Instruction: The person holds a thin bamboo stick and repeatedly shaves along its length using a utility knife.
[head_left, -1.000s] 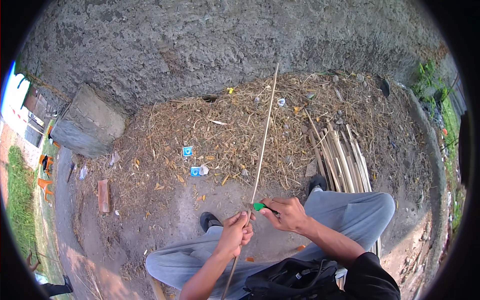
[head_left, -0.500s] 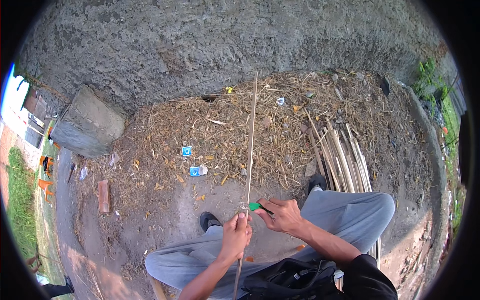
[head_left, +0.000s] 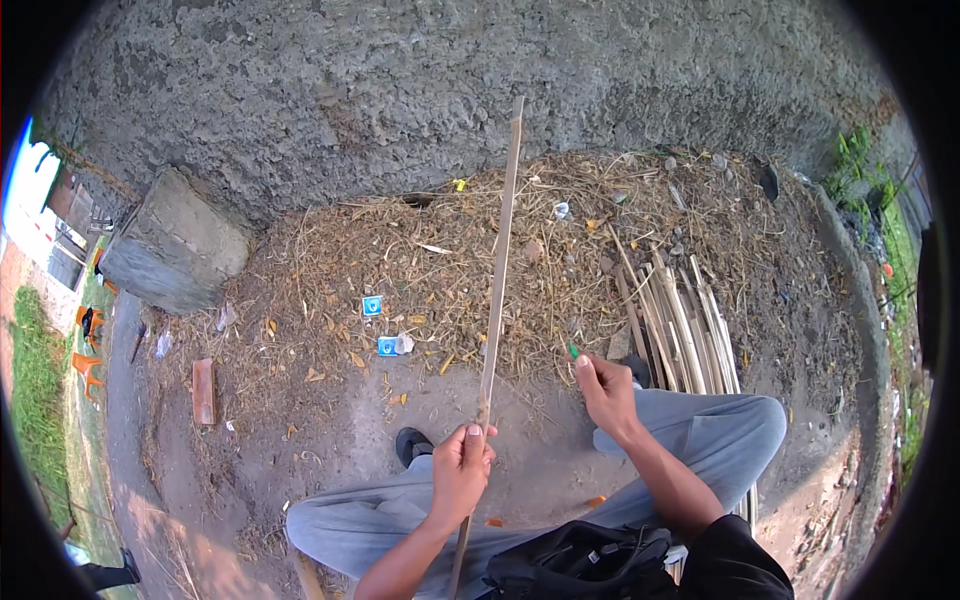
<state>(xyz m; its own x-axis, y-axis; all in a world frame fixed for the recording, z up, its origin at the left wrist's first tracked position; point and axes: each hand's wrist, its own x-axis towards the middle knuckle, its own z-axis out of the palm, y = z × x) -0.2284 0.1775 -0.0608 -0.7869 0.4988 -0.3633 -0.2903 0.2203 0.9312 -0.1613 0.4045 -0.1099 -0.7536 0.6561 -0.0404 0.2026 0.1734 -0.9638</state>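
Note:
My left hand (head_left: 460,472) is closed around a long, thin split-bamboo strip (head_left: 503,250). The strip runs from near my lap, up between my knees, to a far tip in front of the grey wall. To its right, my right hand (head_left: 611,402) is closed on a small green object (head_left: 573,351), of which only a bit shows past the thumb. Its kind is hidden by my fingers. This hand is apart from the strip, just above my right knee.
A bundle of bamboo strips (head_left: 690,325) lies beside my right leg. Dry straw covers the ground below the rough wall (head_left: 420,90). A concrete block (head_left: 185,245), a reddish brick (head_left: 204,391) and two blue packets (head_left: 372,305) are to the left.
My right hand has moved away from the strip, right and slightly farther out, with the green object. The strip's far tip now reaches higher against the wall; my left hand still grips it.

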